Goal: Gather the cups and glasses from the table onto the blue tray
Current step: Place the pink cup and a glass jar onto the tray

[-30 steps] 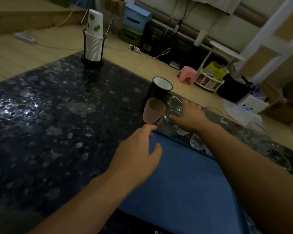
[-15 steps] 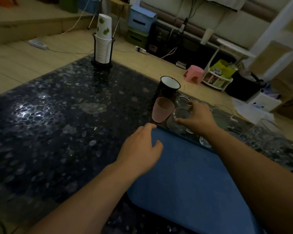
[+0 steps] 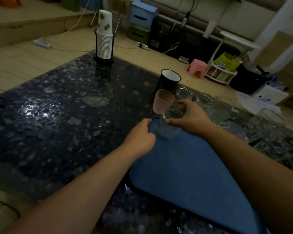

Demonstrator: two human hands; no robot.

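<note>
One clear glass [image 3: 167,127] (empty) on blue tray [image 3: 193,168] corner, right hand [image 3: 191,117] pinching rim; left hand [image 3: 140,139] grips tray edge.

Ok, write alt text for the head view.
A person's right hand grips a clear glass at the far corner of a blue tray while the left hand holds the tray's edge. A pink cup, a black mug and more glasses stand on the dark table beyond.

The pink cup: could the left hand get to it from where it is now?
Probably yes. The left hand grips the blue tray corner just below the pink cup, with nothing between them; it would have to let go first.
</note>
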